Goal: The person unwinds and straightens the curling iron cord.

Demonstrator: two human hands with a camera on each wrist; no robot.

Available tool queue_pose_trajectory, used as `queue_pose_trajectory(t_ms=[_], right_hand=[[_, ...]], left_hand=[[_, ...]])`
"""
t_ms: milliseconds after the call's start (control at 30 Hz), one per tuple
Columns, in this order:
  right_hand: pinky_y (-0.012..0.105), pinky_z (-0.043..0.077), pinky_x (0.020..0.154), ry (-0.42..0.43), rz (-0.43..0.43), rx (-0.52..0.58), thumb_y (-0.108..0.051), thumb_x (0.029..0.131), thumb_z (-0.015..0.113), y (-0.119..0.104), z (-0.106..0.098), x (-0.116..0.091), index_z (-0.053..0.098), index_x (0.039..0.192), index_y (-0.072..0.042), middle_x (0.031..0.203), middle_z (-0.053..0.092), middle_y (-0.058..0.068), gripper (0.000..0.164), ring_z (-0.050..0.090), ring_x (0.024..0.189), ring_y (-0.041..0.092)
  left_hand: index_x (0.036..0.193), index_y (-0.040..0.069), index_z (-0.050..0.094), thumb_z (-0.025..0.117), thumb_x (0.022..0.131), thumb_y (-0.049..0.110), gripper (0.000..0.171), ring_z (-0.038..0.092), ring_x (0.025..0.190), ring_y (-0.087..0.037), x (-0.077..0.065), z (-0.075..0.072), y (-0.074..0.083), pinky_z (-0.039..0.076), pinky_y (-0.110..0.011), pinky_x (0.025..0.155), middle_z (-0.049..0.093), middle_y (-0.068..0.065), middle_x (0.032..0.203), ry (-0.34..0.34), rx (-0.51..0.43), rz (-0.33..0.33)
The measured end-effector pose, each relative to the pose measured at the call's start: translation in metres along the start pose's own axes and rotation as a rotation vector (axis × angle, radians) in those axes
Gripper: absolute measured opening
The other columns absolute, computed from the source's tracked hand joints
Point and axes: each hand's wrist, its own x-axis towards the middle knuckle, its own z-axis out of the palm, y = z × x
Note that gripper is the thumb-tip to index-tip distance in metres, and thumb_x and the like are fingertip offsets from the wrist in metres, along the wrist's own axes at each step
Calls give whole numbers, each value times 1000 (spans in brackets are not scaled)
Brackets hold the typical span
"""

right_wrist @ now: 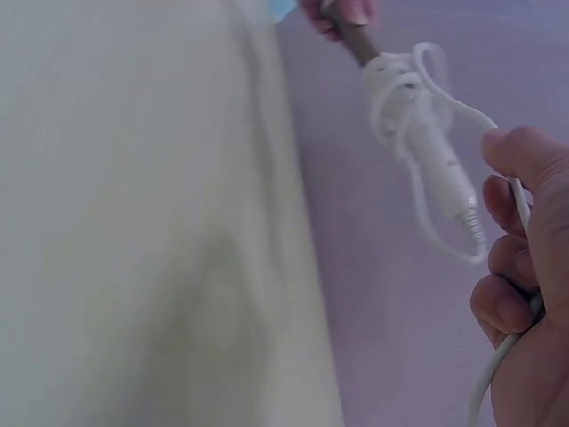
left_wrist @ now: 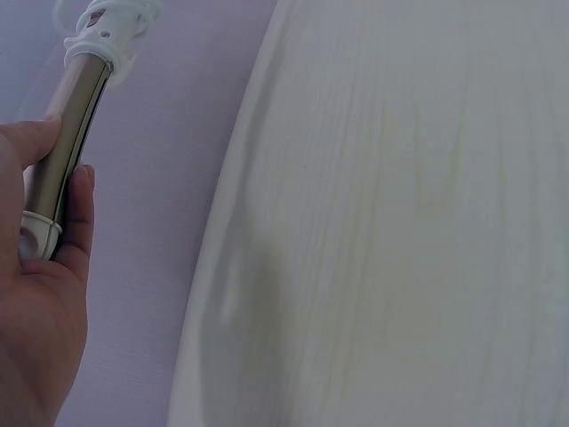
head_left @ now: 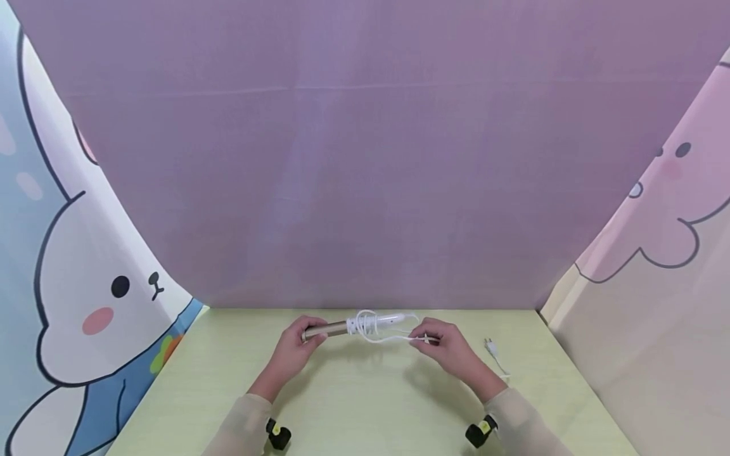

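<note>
A curling iron (head_left: 392, 320) with a white handle and a gold barrel (left_wrist: 75, 107) is held level above the far part of the table. My left hand (head_left: 292, 353) grips the gold barrel near its white tip, thumb on one side and fingers on the other. White cord (right_wrist: 484, 119) is wound in loose loops around the handle. My right hand (head_left: 450, 350) grips a length of that cord, which runs through its curled fingers in the right wrist view. The cord's plug (head_left: 491, 348) lies on the table, to the right of my right hand.
The pale wood-grain table (head_left: 365, 399) ends at a purple backdrop (head_left: 365, 190). Cartoon-printed cloths hang on the left (head_left: 85, 285) and right (head_left: 656, 304). A dark wrist device (head_left: 279, 436) sits by each sleeve.
</note>
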Motion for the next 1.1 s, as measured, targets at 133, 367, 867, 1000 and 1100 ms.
queue_pose_trajectory(t_ms=[133, 367, 867, 1000, 1100], right_hand=[[22, 51, 63, 89, 73, 76, 2, 101, 79, -3, -4, 7, 83, 103, -7, 96, 74, 3, 10, 59, 78, 7], [21, 59, 79, 250, 159, 94, -4, 101, 82, 2, -6, 16, 83, 103, -5, 100, 77, 9, 3, 71, 90, 9], [19, 53, 77, 393, 253, -67, -6, 99, 85, 37, -11, 17, 83, 99, 0, 99, 80, 11, 6, 66, 87, 9], [22, 55, 78, 328, 244, -121, -4, 98, 85, 47, -11, 11, 82, 99, -1, 98, 79, 9, 5, 66, 87, 10], [25, 57, 79, 256, 235, -163, 0, 97, 84, 54, -10, 5, 82, 99, -5, 97, 77, 3, 6, 65, 87, 10]], left_hand=[[128, 16, 75, 80, 103, 12, 25, 65, 105, -29, -1, 2, -4, 55, -32, 87, 72, -9, 122, -24, -10, 10], [128, 15, 75, 80, 104, 15, 25, 62, 98, -25, -6, 6, -5, 54, -32, 83, 71, -8, 120, -57, -16, 17], [126, 18, 76, 81, 103, 14, 24, 63, 99, -29, -7, 10, 3, 54, -31, 83, 71, -3, 117, -86, -35, 40], [127, 19, 75, 80, 104, 15, 24, 62, 100, -32, -7, 8, 5, 53, -32, 82, 71, -7, 118, -85, -34, 38], [128, 19, 75, 79, 105, 16, 24, 63, 102, -34, -7, 7, 6, 54, -32, 83, 71, -8, 119, -84, -31, 40]])
